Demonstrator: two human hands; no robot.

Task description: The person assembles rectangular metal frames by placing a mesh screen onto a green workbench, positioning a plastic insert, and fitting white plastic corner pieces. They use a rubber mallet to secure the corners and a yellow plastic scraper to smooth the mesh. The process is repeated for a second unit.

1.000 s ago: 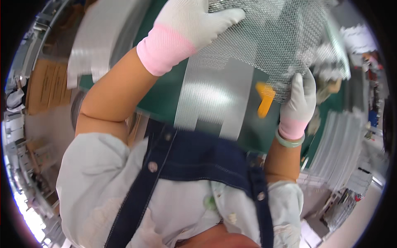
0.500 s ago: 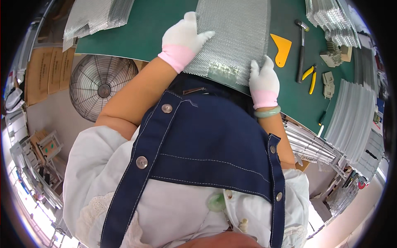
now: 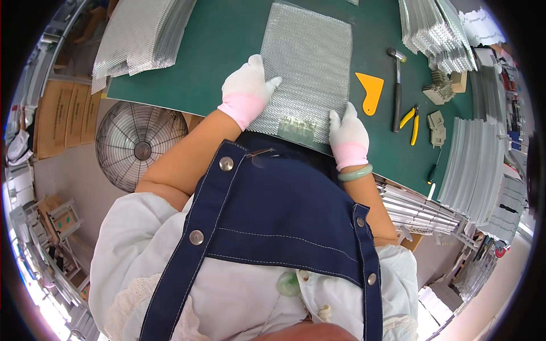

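A silvery expanded-metal mesh sheet lies on the green tabletop in front of me, its near end at the table's front edge. A smooth shiny patch shows at that near end. My left hand, in a white glove with a pink cuff, grips the left edge with its thumb over the top. Lower down, my right hand, gloved alike, is closed on the right edge near the front corner. The fingertips of both hands are partly hidden at the sheet's edges.
Right of the sheet lie a yellow scraper, a hammer and yellow-handled pliers. Mesh stacks stand at the far left and far right. Pale strips line the right side. A floor fan stands left below the table.
The view has tilted, so the table and everything on it sit lower in the picture. The sheet's far edge now shows. Both hands keep their places on its sides.
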